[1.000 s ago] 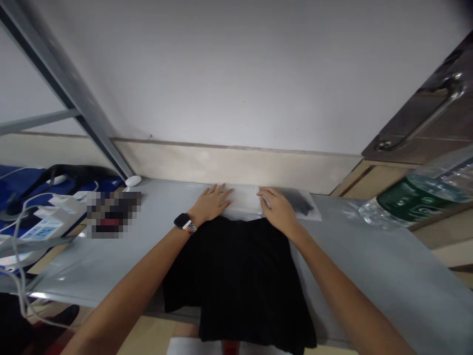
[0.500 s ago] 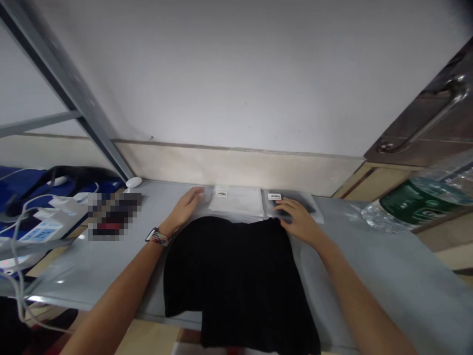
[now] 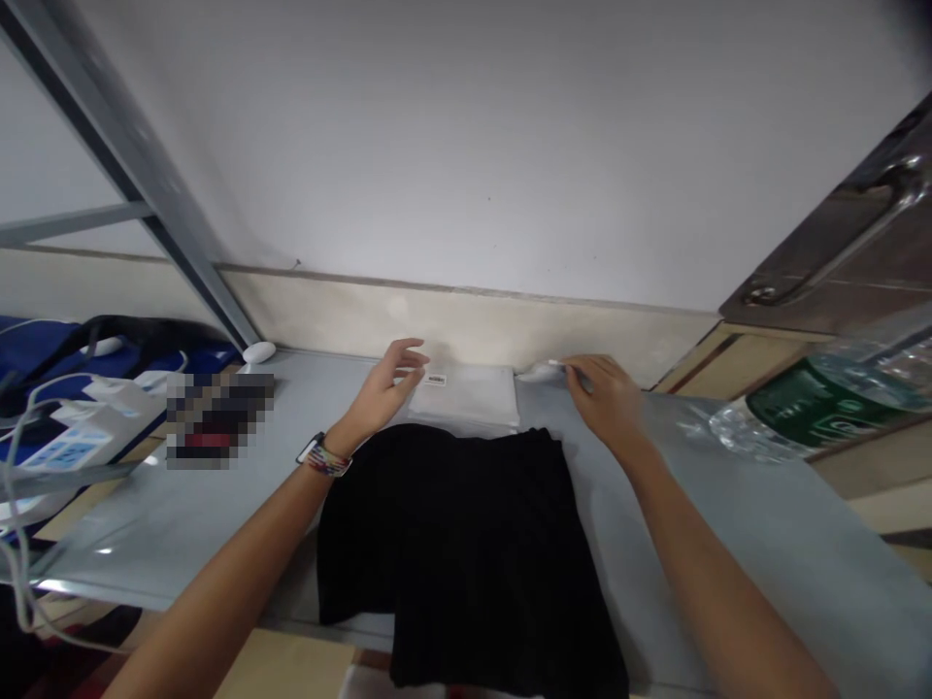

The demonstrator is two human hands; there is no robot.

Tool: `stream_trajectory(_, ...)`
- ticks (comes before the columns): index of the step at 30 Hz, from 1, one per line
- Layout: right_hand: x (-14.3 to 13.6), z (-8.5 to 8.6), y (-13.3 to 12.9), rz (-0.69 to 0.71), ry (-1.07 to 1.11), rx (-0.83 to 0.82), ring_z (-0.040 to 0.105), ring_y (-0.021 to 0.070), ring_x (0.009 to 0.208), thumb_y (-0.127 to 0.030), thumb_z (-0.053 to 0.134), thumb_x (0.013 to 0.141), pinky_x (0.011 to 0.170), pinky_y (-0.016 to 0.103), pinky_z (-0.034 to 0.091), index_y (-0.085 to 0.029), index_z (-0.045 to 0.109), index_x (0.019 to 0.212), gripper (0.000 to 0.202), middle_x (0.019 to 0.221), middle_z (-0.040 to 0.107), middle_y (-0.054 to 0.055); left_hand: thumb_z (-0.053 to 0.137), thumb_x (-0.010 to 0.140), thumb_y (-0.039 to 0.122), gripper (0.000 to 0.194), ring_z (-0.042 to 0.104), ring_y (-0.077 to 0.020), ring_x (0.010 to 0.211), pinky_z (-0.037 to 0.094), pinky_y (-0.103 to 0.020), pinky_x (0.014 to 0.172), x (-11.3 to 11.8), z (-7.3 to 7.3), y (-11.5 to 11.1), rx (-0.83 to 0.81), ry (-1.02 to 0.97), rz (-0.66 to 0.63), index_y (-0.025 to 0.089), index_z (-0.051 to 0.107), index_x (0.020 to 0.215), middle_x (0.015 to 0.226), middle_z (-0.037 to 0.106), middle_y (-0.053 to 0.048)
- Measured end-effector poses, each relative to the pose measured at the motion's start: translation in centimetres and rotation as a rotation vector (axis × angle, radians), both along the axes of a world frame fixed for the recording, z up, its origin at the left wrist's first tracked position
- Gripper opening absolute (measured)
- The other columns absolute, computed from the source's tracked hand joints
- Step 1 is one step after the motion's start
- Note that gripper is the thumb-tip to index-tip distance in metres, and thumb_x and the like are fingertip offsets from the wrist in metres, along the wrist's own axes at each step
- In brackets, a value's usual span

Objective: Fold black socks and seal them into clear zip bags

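Observation:
Black shorts [image 3: 473, 553] lie spread over the grey table, their lower part hanging past its front edge. Behind their waistband rests a stack of clear plastic bags [image 3: 473, 393] with a barcode label on top. My left hand [image 3: 389, 383] hovers by the left end of this stack, fingers apart and holding nothing. Pinched in the fingers of my right hand [image 3: 601, 393] is a clear plastic bag [image 3: 540, 372], lifted by its edge at the back of the table. Most of that bag is hidden behind the hand.
At the right lies a large bottle with a green label [image 3: 815, 403]. A power strip [image 3: 69, 451] with plugs and white cables stands at the left, near a metal post [image 3: 196, 272]. A wall [image 3: 466, 330] closes off the table's back.
My right hand has gripped the labelled bag that lay flat and raised it toward the wall. My left hand has moved slightly right, above the bag stack.

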State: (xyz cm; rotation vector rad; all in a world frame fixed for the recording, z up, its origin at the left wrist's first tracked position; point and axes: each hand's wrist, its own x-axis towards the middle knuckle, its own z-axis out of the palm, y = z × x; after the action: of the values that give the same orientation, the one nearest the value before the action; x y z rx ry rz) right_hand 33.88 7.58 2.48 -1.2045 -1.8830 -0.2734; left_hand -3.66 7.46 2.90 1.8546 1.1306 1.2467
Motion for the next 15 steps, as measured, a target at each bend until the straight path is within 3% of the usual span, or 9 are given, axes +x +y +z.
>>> stream_trajectory(5,-2.4,5.3,0.6,0.077,0.181,-0.033,0.076,0.0288,0.096,-0.035,0.057,0.102,0.091,0.047,0.06,-0.024,0.078,0.096,0.024,0.1,0.081,0.009,0.062,0.103,0.036,0.043,0.067,-0.0243,0.127,0.053,-0.044,0.111,4.4,5.5,-1.1,0.101,0.011,-0.169,0.028,0.051,0.144,0.133,0.071,-0.011)
stream_trajectory(9,-5.2,8.9,-0.8,0.212,0.37,-0.099,0.076,0.0244,0.092,-0.037,0.064,0.101,0.085,0.041,0.062,-0.025,0.078,0.098,0.019,0.098,0.082,0.004,0.068,0.103,0.035,0.038,0.067,-0.0231,0.126,0.054,-0.04,0.109,6.7,9.4,-2.1,0.264,0.09,-0.114,0.027,0.062,0.14,0.136,0.072,-0.009)
stream_trajectory(12,-7.2,10.7,-2.5,0.332,0.392,-0.15,0.076,0.0232,0.094,-0.037,0.066,0.101,0.085,0.038,0.062,-0.025,0.08,0.1,0.018,0.1,0.082,0.003,0.072,0.101,0.037,0.022,0.071,-0.0206,0.108,0.057,-0.035,0.097,7.3,11.4,-2.7,0.391,0.177,-0.085,0.024,0.073,0.119,0.122,0.077,-0.006)
stream_trajectory(15,-8.6,11.8,-4.0,0.425,0.354,-0.23,0.076,0.0235,0.094,-0.038,0.066,0.102,0.083,0.039,0.062,-0.026,0.081,0.1,0.019,0.098,0.081,0.002,0.074,0.1,0.037,0.015,0.068,-0.0158,0.086,0.056,-0.027,0.08,7.3,12.7,-3.3,0.44,0.231,-0.094,0.022,0.074,0.099,0.095,0.076,-0.001)
